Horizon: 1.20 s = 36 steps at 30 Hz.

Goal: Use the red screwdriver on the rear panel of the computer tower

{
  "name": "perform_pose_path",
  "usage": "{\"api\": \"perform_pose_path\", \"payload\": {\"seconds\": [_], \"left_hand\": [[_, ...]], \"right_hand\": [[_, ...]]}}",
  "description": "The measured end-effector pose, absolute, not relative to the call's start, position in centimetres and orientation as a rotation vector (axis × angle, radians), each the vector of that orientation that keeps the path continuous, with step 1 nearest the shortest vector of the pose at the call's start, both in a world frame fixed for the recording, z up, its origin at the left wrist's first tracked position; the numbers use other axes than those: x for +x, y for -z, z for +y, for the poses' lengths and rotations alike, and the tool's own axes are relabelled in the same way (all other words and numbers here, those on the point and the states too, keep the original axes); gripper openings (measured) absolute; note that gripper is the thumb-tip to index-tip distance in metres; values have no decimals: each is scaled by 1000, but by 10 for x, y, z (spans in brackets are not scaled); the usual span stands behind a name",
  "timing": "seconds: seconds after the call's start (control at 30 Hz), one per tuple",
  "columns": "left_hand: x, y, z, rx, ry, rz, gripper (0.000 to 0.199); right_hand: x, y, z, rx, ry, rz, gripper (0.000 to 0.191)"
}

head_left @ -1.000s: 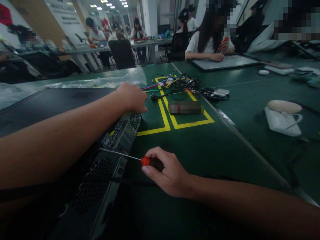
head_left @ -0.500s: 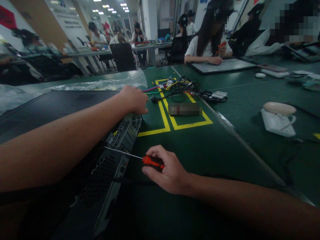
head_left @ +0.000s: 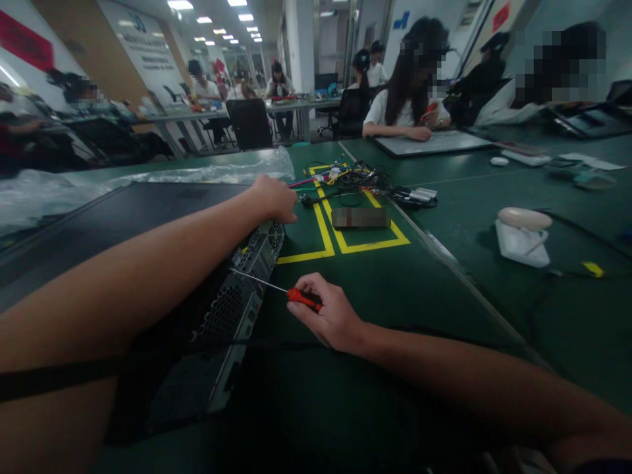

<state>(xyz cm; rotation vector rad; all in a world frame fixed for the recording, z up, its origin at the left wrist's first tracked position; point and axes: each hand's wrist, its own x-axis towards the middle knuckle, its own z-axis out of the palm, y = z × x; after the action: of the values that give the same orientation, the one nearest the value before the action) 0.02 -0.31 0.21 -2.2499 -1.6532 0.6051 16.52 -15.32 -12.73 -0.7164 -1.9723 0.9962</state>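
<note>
My right hand (head_left: 333, 315) is closed around the red and black handle of a screwdriver (head_left: 302, 298). Its thin shaft points left, with the tip at the slotted back panel (head_left: 224, 313) of a black desktop computer case (head_left: 190, 192). The exact contact of the tip is too dark to make out. My left hand (head_left: 274, 199) is over the far back corner of the case, close to a small round fan grille (head_left: 276, 234). Its fingers are curled and partly hidden, so whatever they hold does not show. My left forearm crosses above the case.
A tangle of cables (head_left: 365, 176) lies beyond the case by yellow tape (head_left: 365, 249) and a blurred-out box (head_left: 360, 218). Clear plastic wrap (head_left: 207, 172) borders the case's far side. A white cup-like item (head_left: 522, 242) stands right. Across the table a person (head_left: 405, 92) works over a flat panel.
The whole view has shifted a little, so the case and both hands sit slightly further right. My right hand still has the screwdriver pointed at the back panel, and my left hand stays at the corner.
</note>
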Motion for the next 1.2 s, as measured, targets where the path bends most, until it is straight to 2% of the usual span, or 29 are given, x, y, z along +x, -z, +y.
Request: {"api": "perform_pose_path", "payload": {"seconds": [0.7, 1.2], "left_hand": [[-2, 0, 1, -2242, -616, -1677, 59], [-2, 2, 1, -2249, -582, -1698, 60]], "right_hand": [[167, 128, -151, -675, -1010, -1956, 14], [165, 128, -154, -699, -1032, -1907, 20]]}}
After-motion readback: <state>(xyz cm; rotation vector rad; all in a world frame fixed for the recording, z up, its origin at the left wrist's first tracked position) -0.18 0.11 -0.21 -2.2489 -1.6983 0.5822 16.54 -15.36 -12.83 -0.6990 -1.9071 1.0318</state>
